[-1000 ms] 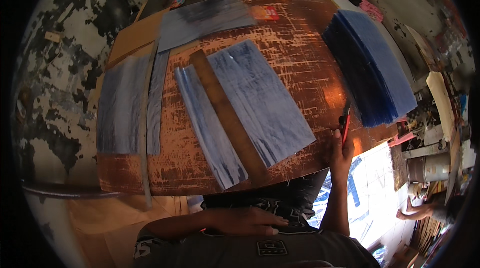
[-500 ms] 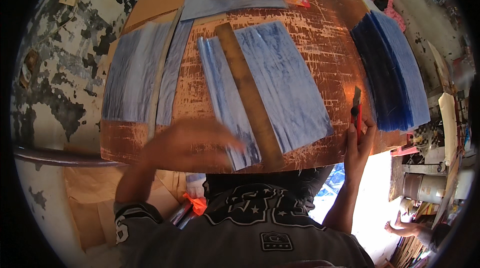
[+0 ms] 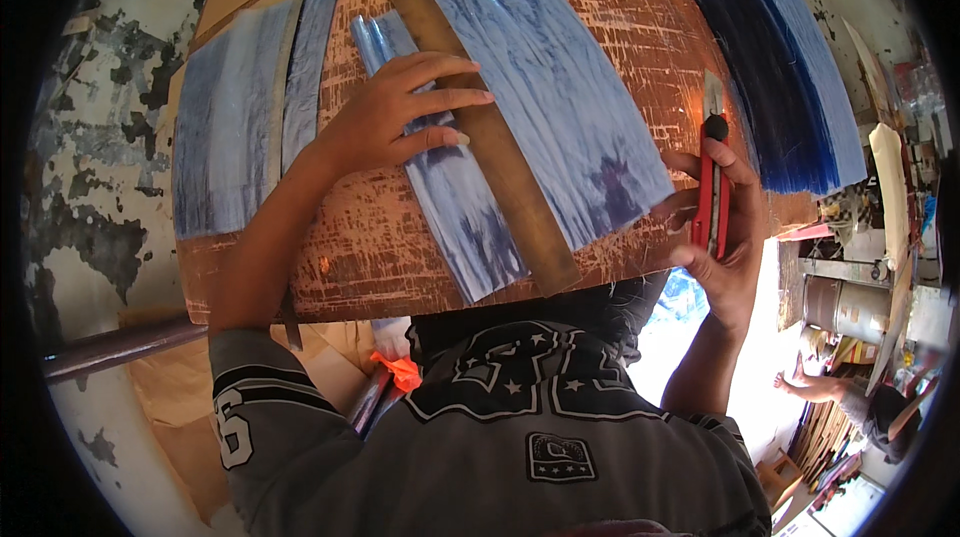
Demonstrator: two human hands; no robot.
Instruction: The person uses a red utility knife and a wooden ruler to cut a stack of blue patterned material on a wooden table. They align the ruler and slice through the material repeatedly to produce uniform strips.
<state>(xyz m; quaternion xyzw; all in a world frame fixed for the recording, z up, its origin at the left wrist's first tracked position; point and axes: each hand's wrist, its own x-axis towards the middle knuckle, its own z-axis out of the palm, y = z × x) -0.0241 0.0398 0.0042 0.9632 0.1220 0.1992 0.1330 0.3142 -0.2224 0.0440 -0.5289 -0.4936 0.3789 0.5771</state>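
A flat brown straightedge (image 3: pixel 490 147) lies slantwise across a sheet of bluish film (image 3: pixel 560 107) on the worktable. My left hand (image 3: pixel 400 112) is open over the narrower part of the film, its fingers spread and its fingertips at the straightedge. Whether they press on it I cannot tell. At the sheet's right corner, my right hand (image 3: pixel 735 267) is closed around a red snap-off cutter (image 3: pixel 706 202). The cutter's blade points away from me, clear of the film. Some of the right hand's fingertips come near the sheet's edge.
The table (image 3: pixel 390 287) has a scratched brown top. A thick stack of blue sheets (image 3: pixel 770 77) is at its right edge. More bluish film (image 3: pixel 228 127) lies on the left under a thin strip (image 3: pixel 284 87). Another person (image 3: pixel 885 417) is partly visible at lower right.
My left hand has moved forward and right, from the near edge onto the film by the straightedge. The right hand has turned around the cutter. The whole view has shifted.
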